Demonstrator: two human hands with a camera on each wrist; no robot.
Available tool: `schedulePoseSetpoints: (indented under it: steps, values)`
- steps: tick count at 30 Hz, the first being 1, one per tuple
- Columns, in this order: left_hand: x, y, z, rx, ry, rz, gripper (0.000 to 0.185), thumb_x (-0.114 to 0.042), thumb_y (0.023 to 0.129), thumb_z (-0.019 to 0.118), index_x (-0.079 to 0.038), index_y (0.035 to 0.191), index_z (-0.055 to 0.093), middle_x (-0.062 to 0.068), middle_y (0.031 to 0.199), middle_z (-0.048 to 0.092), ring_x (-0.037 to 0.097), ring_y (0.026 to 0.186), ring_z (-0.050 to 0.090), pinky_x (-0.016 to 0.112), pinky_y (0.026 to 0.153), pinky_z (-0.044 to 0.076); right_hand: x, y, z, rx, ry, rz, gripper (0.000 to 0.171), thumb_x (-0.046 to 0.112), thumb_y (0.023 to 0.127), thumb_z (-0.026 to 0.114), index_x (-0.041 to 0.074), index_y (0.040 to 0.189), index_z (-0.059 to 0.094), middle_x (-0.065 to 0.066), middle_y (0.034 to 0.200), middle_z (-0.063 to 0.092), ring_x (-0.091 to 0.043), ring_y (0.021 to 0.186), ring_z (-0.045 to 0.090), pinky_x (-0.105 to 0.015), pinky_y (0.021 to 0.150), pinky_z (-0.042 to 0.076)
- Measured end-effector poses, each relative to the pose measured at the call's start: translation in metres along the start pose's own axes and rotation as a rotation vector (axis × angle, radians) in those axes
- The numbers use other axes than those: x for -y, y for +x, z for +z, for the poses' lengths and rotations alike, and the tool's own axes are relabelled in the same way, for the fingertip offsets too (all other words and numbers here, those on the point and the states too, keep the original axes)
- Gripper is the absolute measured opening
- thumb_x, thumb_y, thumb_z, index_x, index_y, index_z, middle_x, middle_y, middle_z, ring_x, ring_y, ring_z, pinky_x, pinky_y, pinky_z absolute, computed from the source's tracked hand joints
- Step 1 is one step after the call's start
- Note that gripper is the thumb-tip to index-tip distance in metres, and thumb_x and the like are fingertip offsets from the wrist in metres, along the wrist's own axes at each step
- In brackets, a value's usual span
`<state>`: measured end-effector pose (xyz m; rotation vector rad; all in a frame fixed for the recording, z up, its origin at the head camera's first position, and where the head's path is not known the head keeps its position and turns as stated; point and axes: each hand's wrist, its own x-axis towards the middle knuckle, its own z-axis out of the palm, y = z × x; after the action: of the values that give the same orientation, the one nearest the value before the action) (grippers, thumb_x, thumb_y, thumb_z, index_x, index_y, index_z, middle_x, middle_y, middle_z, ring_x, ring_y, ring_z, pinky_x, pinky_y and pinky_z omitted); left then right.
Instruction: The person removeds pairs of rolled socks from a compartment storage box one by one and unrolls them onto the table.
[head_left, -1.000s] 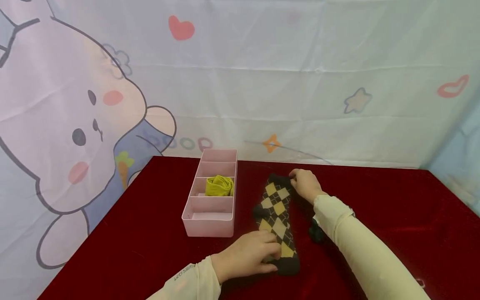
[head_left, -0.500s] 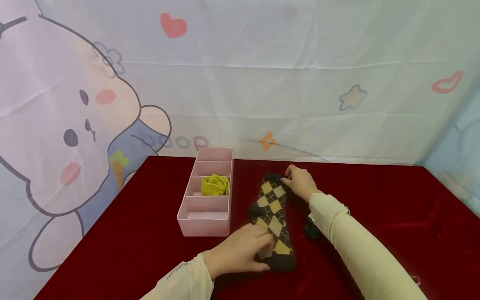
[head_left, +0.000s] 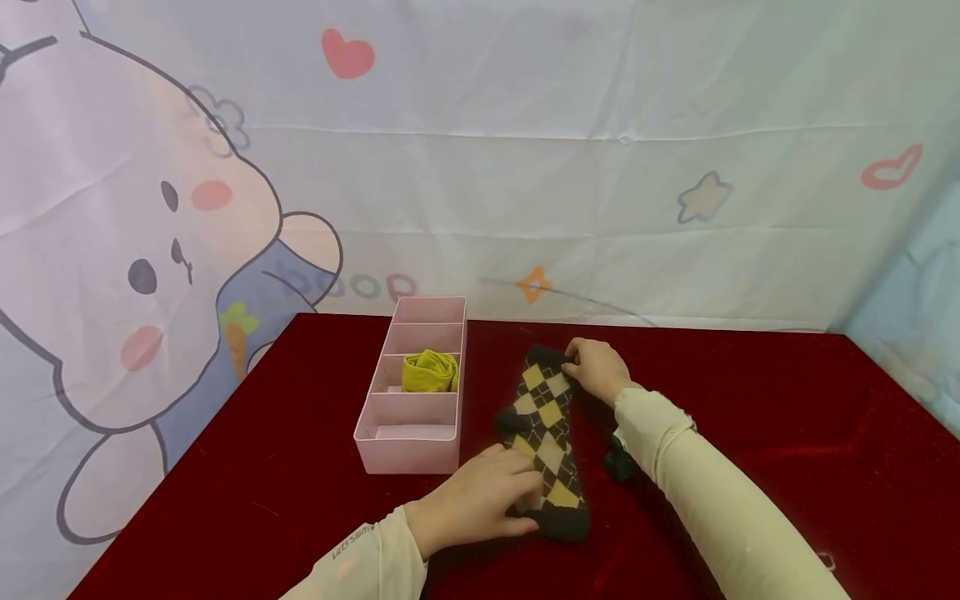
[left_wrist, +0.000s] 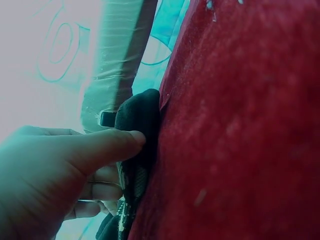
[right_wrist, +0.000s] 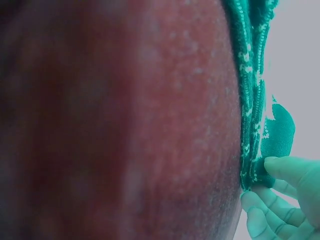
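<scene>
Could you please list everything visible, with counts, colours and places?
Tabletop cloth: one, red, foreground.
Backdrop: at least one, pale, behind the cloth.
Divided box: one, pink, left of centre.
Folded fabric: one, lime, in the box's second compartment from front.
Argyle sock: at least one, dark, yellow and beige, right of box.
Dark bundle: one, blackish, right of the sock.
Pale mark: one, whitish, lower right.
Left hand: one, on the sock's near end.
Right hand: one, at sock's far end.
Sleeves: two, cream, both arms.

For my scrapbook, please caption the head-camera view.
Left hand and right hand at either end of a diamond-patterned sock on red cloth, beside a pink box holding a yellowish bundle.
</scene>
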<state>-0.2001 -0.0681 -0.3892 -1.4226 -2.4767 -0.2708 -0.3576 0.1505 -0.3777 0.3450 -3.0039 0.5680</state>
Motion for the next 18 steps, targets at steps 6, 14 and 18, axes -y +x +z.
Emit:
schedulePoseSetpoints:
  steps: [6, 14, 18]
  values:
    - [-0.0002, 0.0013, -0.0016, -0.032, 0.027, 0.022, 0.019, -0.034, 0.078, 0.077, -0.023, 0.080, 0.062, -0.012, 0.078, 0.055, 0.003, 0.075, 0.049, 0.018, 0.077, 0.041, -0.0001, -0.0019, 0.0011, -0.014, -0.010, -0.019, 0.024, 0.020, 0.092, 0.064, 0.003, 0.109, 0.063, -0.012, 0.093, 0.065, -0.021, 0.075, 0.058, -0.037, 0.069, 0.050]
    - [-0.0011, 0.0032, -0.0065, -0.153, 0.084, 0.071, 0.020, -0.032, 0.077, 0.078, -0.022, 0.077, 0.061, -0.012, 0.076, 0.055, 0.003, 0.073, 0.051, 0.018, 0.074, 0.041, 0.0021, -0.0029, -0.0022, -0.070, 0.011, -0.056, 0.022, 0.019, 0.092, 0.064, 0.004, 0.108, 0.064, -0.012, 0.094, 0.067, -0.022, 0.076, 0.061, -0.037, 0.070, 0.051]
    - [-0.0015, 0.0044, -0.0088, -0.219, 0.105, 0.097, 0.021, -0.031, 0.077, 0.078, -0.021, 0.077, 0.060, -0.012, 0.075, 0.054, 0.003, 0.072, 0.051, 0.017, 0.071, 0.040, 0.0023, -0.0025, -0.0048, -0.088, 0.013, -0.050, 0.022, 0.020, 0.092, 0.064, 0.005, 0.108, 0.064, -0.013, 0.097, 0.068, -0.024, 0.081, 0.063, -0.039, 0.073, 0.052]
